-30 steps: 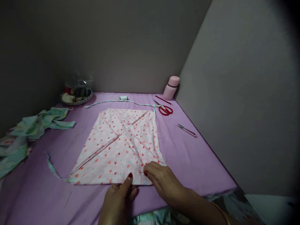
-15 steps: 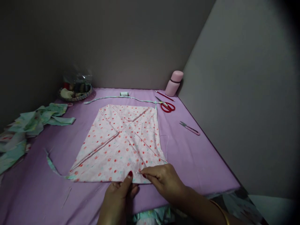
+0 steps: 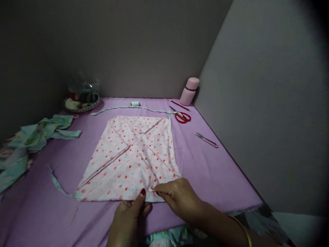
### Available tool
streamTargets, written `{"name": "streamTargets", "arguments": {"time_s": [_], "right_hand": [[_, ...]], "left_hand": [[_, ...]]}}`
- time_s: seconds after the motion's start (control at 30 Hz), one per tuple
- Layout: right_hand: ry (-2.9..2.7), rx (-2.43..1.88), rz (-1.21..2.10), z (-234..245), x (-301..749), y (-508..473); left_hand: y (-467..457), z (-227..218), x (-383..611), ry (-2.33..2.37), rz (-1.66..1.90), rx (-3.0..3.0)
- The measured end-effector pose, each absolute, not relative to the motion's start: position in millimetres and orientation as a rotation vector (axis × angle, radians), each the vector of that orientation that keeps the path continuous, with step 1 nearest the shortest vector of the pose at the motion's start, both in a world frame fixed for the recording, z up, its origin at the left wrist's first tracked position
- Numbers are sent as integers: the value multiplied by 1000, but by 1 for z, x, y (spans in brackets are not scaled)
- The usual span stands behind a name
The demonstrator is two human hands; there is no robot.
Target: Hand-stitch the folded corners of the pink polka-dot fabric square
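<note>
At the worktop's near edge, the left hand [image 3: 130,216] pinches the hem of the pink dotted cloth [image 3: 130,157], thumb on top. The right hand [image 3: 177,197] pinches the same hem just beside it. Farther back lie red scissors [image 3: 183,117] and a pink bottle [image 3: 189,91] in the far right corner.

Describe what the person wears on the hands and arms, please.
The left hand has dark red polish on the thumbnail. The right hand also shows a red-painted nail, and a thin gold bangle circles that wrist. Both forearms are bare; no sleeves, gloves or rings can be seen.
</note>
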State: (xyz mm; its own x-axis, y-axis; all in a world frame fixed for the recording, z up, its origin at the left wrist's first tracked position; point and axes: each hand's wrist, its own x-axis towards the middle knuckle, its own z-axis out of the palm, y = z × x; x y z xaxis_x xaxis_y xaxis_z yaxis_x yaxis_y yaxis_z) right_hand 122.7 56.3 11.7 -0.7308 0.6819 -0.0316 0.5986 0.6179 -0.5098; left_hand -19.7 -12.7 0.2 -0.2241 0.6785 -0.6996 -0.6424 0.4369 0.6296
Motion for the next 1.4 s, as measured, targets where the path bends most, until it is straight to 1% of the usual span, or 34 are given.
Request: {"name": "streamTargets", "arguments": {"time_s": [0.2, 0.4, 0.5, 0.67, 0.83, 1.13, 1.4], "right_hand": [[-2818, -1102, 526, 15, 112, 58], [-2928, -1188, 520, 18, 103, 58], [-2803, -1214, 655, 14, 107, 57], [-2461, -1145, 1036, 6, 119, 54], [-2355, -1131, 1250, 5, 121, 61], [-2250, -1028, 1482, 8, 120, 71], [-2302, -1083, 1446, 7, 116, 68]], "left_hand": [[-14, -1, -21, 1315, 1202, 29], [-13, -6, -22, 1313, 1173, 54], [-12, -6, -21, 1302, 1210, 16], [-11, -1, -19, 1265, 1230, 30], [-12, 0, -19, 1268, 1219, 47], [-11, -2, -21, 1300, 1170, 134], [-11, -1, -22, 1298, 1163, 143]]}}
